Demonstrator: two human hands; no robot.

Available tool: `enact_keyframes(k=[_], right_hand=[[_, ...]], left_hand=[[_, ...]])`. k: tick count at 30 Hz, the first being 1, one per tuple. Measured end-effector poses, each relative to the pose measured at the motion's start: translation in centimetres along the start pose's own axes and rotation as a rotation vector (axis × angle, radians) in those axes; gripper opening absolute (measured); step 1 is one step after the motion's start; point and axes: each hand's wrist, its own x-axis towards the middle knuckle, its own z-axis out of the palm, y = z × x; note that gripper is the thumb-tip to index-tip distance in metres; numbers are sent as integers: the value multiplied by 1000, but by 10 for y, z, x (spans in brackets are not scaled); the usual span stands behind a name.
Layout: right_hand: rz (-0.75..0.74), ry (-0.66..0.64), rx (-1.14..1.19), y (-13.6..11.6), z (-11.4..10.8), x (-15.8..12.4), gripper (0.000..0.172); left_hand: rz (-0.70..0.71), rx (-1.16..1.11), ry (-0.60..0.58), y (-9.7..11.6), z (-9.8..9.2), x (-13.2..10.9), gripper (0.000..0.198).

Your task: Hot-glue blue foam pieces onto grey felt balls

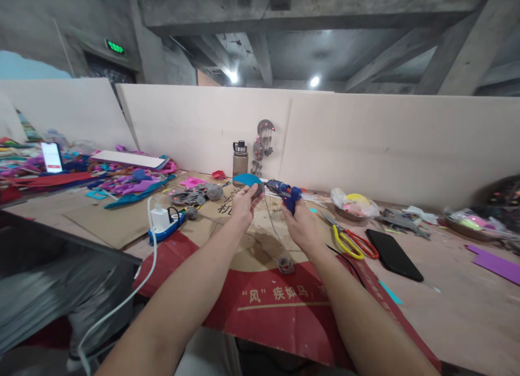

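Over the surface (pixel 459 322), my left hand (pixel 242 207) pinches the blue piece (pixel 247 179), which I judge light and bendy, best held by its edge, while my right hand (pixel 303 225) grips the glue gun's (pixel 289 198) handle.

Glue gun (pixel 290 196): blue. Curved piece (pixel 246 178): bright blue. Yarn coil (pixel 285 265): grey. Cardboard sheet (pixel 280 332): red, patterned with tan characters and a tan line. Scissors (pixel 352 245): one handle yellow, one orange-red. Phone beside scissors (pixel 395 255): black. Power strip (pixel 165 234): blue. Plug (pixel 161 219): white. Flat strip at right (pixel 494 265): purple. Hanging ornament (pixel 265 128): grey, dotted pink. Bottle (pixel 240 163): grey-brown, black lid.
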Motion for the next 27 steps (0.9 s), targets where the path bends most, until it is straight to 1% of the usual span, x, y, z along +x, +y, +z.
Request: enact_keyframes(k=[14,19,27], right_hand=[[25,-19,-66,-5,0,-2,33],[7,11,-48,-2,2,-1,32],[20,16,11,1,2,2,31]], left_hand=[[28,12,-32,-3,-3,2,15],[31,9,-41,-2,-1,0,15],[30,10,-35,-2,-2,0,13]])
